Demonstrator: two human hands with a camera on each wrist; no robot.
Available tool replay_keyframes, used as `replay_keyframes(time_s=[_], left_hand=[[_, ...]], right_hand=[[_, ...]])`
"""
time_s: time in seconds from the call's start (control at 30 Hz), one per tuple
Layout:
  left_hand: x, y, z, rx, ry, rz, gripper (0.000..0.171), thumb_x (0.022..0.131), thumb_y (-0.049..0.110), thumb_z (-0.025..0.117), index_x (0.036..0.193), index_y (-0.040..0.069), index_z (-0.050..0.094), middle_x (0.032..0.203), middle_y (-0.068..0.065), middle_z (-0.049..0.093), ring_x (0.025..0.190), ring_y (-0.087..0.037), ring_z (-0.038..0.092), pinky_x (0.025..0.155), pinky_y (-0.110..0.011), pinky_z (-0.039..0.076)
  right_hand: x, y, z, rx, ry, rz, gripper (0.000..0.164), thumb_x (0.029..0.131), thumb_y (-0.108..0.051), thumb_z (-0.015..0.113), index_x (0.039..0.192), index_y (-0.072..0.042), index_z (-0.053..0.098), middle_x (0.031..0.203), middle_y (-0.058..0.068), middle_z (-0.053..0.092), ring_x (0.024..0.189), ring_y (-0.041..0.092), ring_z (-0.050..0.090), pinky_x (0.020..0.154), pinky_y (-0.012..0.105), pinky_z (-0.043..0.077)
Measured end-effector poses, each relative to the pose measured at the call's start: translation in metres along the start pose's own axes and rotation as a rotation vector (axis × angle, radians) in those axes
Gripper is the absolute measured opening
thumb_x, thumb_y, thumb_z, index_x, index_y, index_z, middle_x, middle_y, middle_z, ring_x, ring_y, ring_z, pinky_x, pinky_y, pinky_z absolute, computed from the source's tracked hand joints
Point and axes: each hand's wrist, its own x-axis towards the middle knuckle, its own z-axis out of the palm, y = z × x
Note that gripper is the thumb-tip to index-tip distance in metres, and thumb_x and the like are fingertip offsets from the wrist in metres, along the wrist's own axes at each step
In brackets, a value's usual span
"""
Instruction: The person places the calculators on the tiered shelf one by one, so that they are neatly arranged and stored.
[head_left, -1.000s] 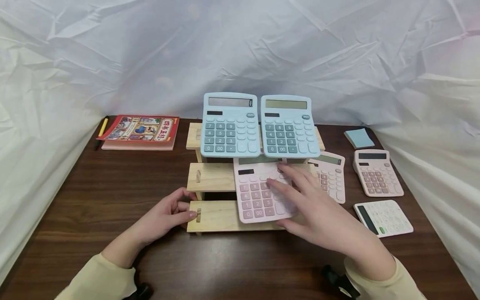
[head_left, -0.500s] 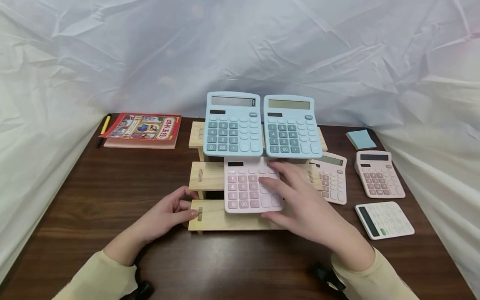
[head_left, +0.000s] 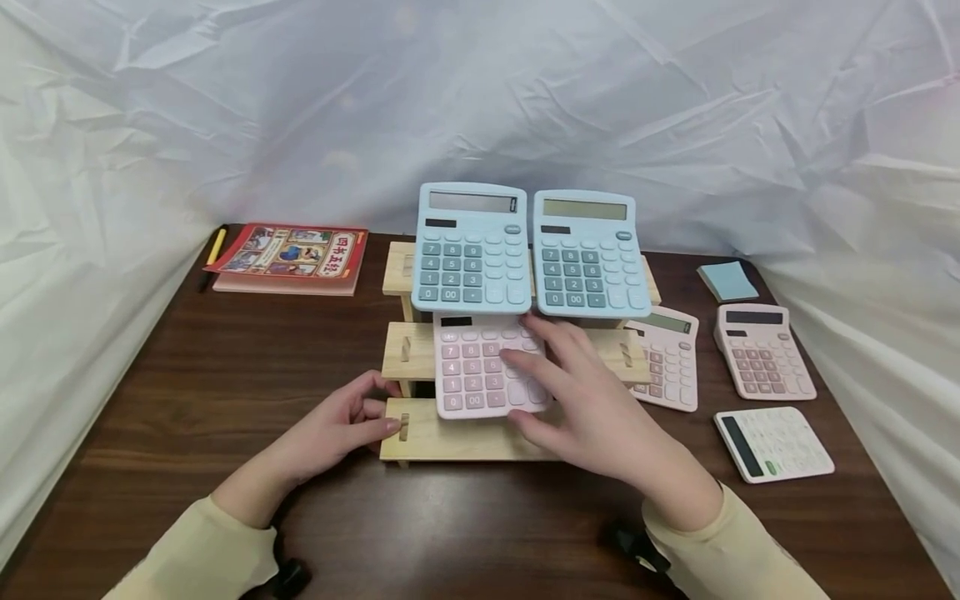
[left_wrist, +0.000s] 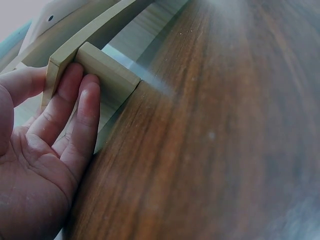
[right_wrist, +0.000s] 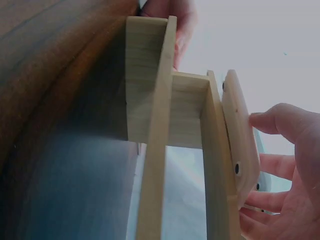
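A pink calculator [head_left: 472, 367] lies at the middle step of a three-step wooden stand [head_left: 465, 439], its top partly hidden under a blue calculator [head_left: 472, 242]. My right hand [head_left: 592, 408] grips its right side, thumb at the lower edge and fingers spread toward the top. In the right wrist view the pink calculator [right_wrist: 240, 140] leans close along a plank of the stand. My left hand [head_left: 341, 421] holds the left end of the lowest step, thumb on top; the left wrist view shows fingers [left_wrist: 87, 105] curled beneath the plank. A second blue calculator [head_left: 592, 250] stands beside the first on top.
On the right lie a pink calculator [head_left: 667, 358] partly behind the stand, another pink calculator [head_left: 765, 354], a white calculator [head_left: 772, 443] and blue sticky notes [head_left: 727, 281]. At back left are a red book [head_left: 292, 258] and a yellow-and-black pen [head_left: 216, 246]. White sheeting [head_left: 480, 100] surrounds the table.
My right hand has moved the pink calculator left and back, further under the left blue one. The left hand keeps its hold on the stand.
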Motion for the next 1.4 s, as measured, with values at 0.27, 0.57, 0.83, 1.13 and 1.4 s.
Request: replay_keyframes(time_s=[0.27,0.57,0.83,1.13,1.4], left_hand=[[0.001,-0.001,0.002,-0.017,-0.009,0.017,0.040,0.097,0.018,0.061,0.126,0.006,0.037,0.094,-0.017,0.070,0.079,-0.024,0.066,0.070,-0.035,0.053],[0.004,0.001,0.003,-0.009,-0.021,0.030,0.039,0.097,0.018,0.061,0.125,0.005,0.037,0.092,-0.017,0.069,0.077,-0.023,0.065,0.068,-0.034,0.053],[0.001,0.000,0.000,0.012,0.001,0.022,0.039,0.097,0.018,0.061,0.125,0.005,0.037,0.092,-0.017,0.069,0.076,-0.024,0.065,0.068,-0.036,0.054],[-0.005,-0.001,-0.003,0.032,0.028,0.030,0.038,0.097,0.017,0.061,0.123,0.005,0.037,0.089,-0.017,0.069,0.073,-0.022,0.064,0.067,-0.036,0.054],[0.000,-0.002,0.001,0.015,0.003,0.036,0.038,0.097,0.016,0.061,0.123,0.004,0.036,0.086,-0.018,0.068,0.073,-0.021,0.063,0.067,-0.034,0.053]], right_hand=[[0.009,-0.005,0.006,-0.025,-0.024,0.034,0.059,0.084,-0.039,0.070,0.136,-0.017,0.055,0.146,0.012,0.039,0.133,0.027,0.033,0.105,0.044,0.034],[0.010,-0.007,0.009,-0.025,-0.006,0.034,0.059,0.085,-0.037,0.069,0.138,-0.017,0.053,0.145,0.011,0.040,0.136,0.028,0.030,0.109,0.044,0.030],[0.014,-0.011,0.013,-0.039,-0.012,0.027,0.056,0.092,-0.038,0.065,0.142,-0.018,0.050,0.146,0.014,0.038,0.142,0.033,0.024,0.111,0.046,0.025],[0.020,-0.015,0.020,-0.079,-0.057,0.066,0.057,0.095,-0.044,0.058,0.146,-0.023,0.044,0.151,0.014,0.033,0.143,0.035,0.019,0.105,0.053,0.033],[0.010,-0.010,0.013,-0.091,-0.130,0.067,0.068,0.092,-0.046,0.061,0.151,-0.025,0.033,0.156,0.017,0.022,0.144,0.036,0.015,0.103,0.054,0.035]])
